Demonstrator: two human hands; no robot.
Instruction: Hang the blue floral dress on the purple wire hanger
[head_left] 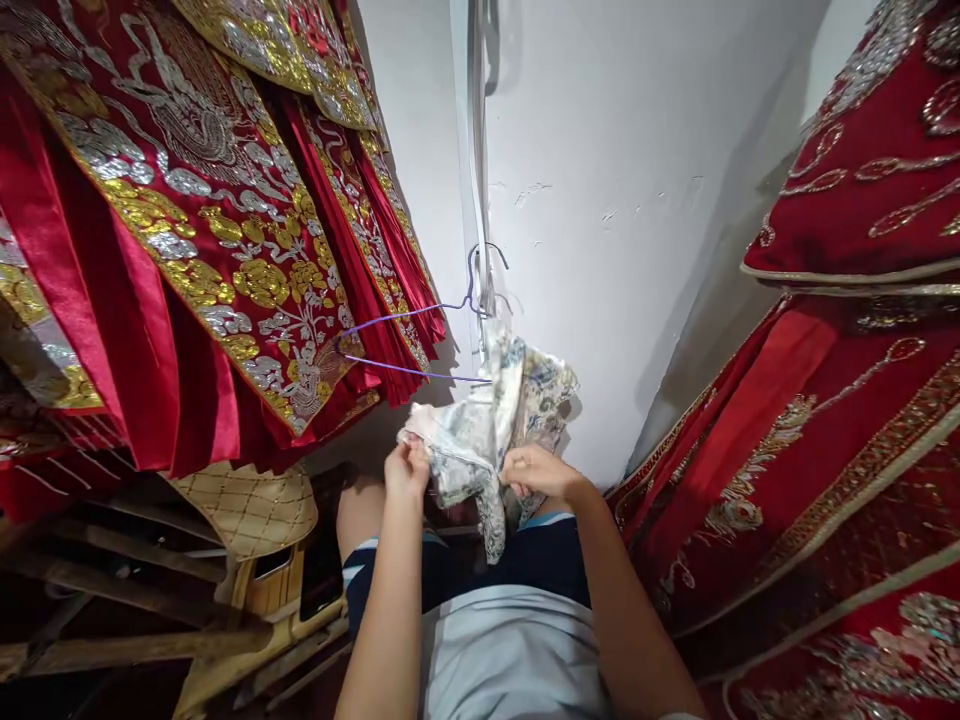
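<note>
A pale garment with a blue-grey floral pattern (465, 440) hangs from a purple wire hanger (405, 315); only one side of the hanger shows outside the cloth. My left hand (407, 465) pinches the garment's left edge. On the other side, my right hand (536, 470) has its fingers closed on the cloth near the middle, above a narrow strip that dangles down. The hanger's hook (487, 250) rests at a thin white vertical strip on the wall. What type of garment it is, I cannot tell.
Red costumes with gold and silver embroidery (262, 270) hang at left. More red beaded garments (750, 450) hang at right. A white wall (600, 130) stands ahead. Low on the left are a cream quilted chair seat (247, 505), a wooden stool (281, 610) and a dark phone (322, 580).
</note>
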